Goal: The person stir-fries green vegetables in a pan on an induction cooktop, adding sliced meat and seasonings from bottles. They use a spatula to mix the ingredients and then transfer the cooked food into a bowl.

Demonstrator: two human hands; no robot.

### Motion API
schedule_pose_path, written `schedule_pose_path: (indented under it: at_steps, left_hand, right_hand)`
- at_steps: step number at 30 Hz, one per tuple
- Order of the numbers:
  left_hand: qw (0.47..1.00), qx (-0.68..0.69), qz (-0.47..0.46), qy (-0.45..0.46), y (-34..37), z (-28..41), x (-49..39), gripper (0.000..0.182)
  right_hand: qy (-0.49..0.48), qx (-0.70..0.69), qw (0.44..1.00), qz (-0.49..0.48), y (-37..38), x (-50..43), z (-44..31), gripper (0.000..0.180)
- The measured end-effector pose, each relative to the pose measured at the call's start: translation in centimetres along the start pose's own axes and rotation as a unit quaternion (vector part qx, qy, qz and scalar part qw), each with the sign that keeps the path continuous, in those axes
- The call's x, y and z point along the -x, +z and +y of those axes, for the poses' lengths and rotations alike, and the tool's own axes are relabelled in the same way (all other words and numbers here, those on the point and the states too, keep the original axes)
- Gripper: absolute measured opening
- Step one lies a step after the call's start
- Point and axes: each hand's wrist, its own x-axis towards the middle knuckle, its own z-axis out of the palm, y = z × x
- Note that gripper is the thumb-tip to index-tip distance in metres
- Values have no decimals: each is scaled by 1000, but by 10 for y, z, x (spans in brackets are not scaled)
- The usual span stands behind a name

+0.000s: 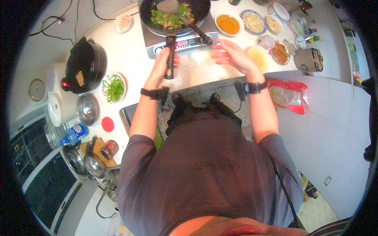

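A black wok (203, 11) with chopped greens and browned bits (171, 18) sits on an electric cooktop (153, 50). My left hand (161, 63) is closed around the wok's black handle (170, 59). A metal spatula (184, 20) leans in the wok, its dark handle pointing towards me. Just right of that handle's end, my right hand (231, 56) is apart from it, fingers spread and holding nothing. Beyond my right hand stands a bowl of amber liquid (228, 24); a bowl of pale yellow liquid (257, 58) lies beside my right wrist.
Left on the counter are a plate of sliced green peppers (113, 88), a small bowl of pinkish bits (123, 23), a black lidded cooker (85, 66) and a steel bowl (88, 109). At right stand a blue-rimmed plate (253, 21) and a dish of brown food (280, 53).
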Motion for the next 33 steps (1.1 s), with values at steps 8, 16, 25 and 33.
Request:
schedule_pose_path:
  at_steps: [8, 16, 25, 33]
  left_hand:
    - [865, -60, 400, 296, 29, -73, 106, 48]
    - [812, 79, 570, 99, 230, -274, 94, 65]
    - [839, 428, 319, 110, 348, -340, -40, 115]
    - [812, 535, 207, 104, 386, -331, -75, 128]
  right_hand:
    - [-72, 70, 982, -160, -188, 167, 0, 35]
    - [-32, 60, 967, -244, -354, 268, 59, 20]
    - [43, 59, 988, -138, -432, 351, 91, 12]
    - [60, 45, 994, -79, -460, 373, 114, 22]
